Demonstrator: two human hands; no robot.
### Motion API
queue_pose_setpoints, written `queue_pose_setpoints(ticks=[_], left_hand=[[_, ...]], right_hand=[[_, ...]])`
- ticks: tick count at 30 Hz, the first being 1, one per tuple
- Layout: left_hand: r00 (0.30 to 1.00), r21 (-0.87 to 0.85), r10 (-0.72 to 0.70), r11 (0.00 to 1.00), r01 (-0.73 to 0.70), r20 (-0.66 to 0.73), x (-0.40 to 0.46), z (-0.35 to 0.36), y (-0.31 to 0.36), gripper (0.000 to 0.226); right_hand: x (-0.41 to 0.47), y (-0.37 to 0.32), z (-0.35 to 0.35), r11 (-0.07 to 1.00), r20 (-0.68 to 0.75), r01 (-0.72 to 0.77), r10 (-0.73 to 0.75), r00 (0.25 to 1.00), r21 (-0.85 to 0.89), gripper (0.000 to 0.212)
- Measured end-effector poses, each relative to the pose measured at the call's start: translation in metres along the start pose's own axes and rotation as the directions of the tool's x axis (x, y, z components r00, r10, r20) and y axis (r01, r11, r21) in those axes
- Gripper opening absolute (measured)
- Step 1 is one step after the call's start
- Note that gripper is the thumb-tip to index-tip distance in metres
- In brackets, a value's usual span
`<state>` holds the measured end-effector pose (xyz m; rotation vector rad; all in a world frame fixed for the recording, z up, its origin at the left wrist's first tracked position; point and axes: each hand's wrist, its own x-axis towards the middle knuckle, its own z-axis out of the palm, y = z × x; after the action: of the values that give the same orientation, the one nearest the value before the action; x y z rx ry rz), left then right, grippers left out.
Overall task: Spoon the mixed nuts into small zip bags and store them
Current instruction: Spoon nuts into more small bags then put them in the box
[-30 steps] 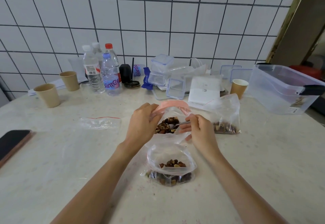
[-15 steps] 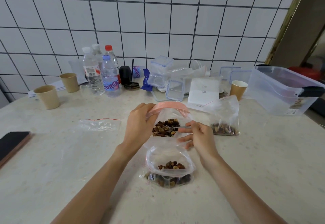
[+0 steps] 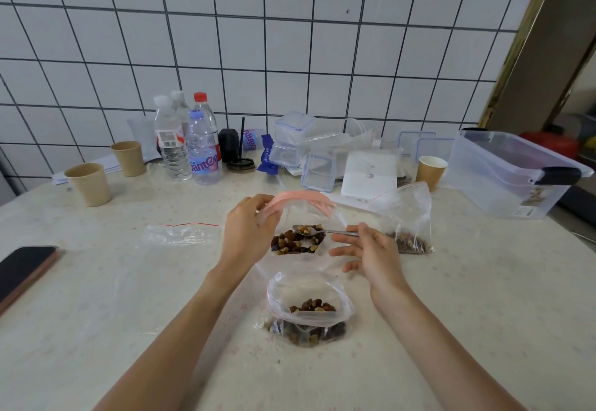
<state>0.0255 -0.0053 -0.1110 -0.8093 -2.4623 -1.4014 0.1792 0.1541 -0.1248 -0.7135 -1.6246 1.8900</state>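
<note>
**White tile wall behind a pale speckled desk**

A wall of white square tiles with dark grout fills the upper frame. Below it, a pale, faintly speckled desk spreads across the lower half under soft, even light. At upper right stands a brass-coloured door frame, with a dim room beyond it.

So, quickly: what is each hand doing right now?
Left hand: grips the pink rim of the big bag.
Right hand: pinches the spoon loaded with nuts.
</note>
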Motion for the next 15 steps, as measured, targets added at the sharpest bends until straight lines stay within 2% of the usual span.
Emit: queue_pose_setpoints(ticks=[3, 6, 8, 11, 14, 15], left_hand=[[0.997, -0.016, -0.011, 1.0, 0.013, 0.082, 0.0, -0.011, 0.005, 0.034], [0.997, 0.012, 0.059, 0.998, -0.059, 0.041, -0.008, -0.025, 0.01, 0.044], [0.994, 0.038, 0.108, 0.994, -0.107, -0.031, -0.017, -0.034, 0.014, 0.041], [0.983, 0.05, 0.172, 0.984, -0.168, -0.071, -0.036, -0.045, 0.021, 0.025], [0.983, 0.025, 0.182, 0.983, -0.183, 0.018, -0.055, -0.054, 0.025, 0.006], [0.984, 0.002, 0.162, 0.987, -0.162, 0.08, -0.06, -0.055, 0.025, 0.016]], right_hand=[[-0.008, -0.015, -0.004, 0.999, 0.019, 0.041, -0.041, 0.999, 0.005, 0.034], [-0.019, -0.033, -0.011, 0.996, 0.045, 0.092, -0.092, 0.995, 0.0, 0.035], [-0.027, -0.045, -0.017, 0.994, 0.059, 0.112, -0.112, 0.992, 0.013, 0.036], [-0.042, -0.055, -0.027, 0.993, 0.08, 0.119, -0.12, 0.99, 0.016, 0.037], [-0.057, -0.056, -0.038, 0.993, 0.113, 0.118, -0.116, 0.987, -0.006, 0.037], [-0.061, -0.054, -0.041, 0.993, 0.124, 0.117, -0.114, 0.986, -0.015, 0.036]])
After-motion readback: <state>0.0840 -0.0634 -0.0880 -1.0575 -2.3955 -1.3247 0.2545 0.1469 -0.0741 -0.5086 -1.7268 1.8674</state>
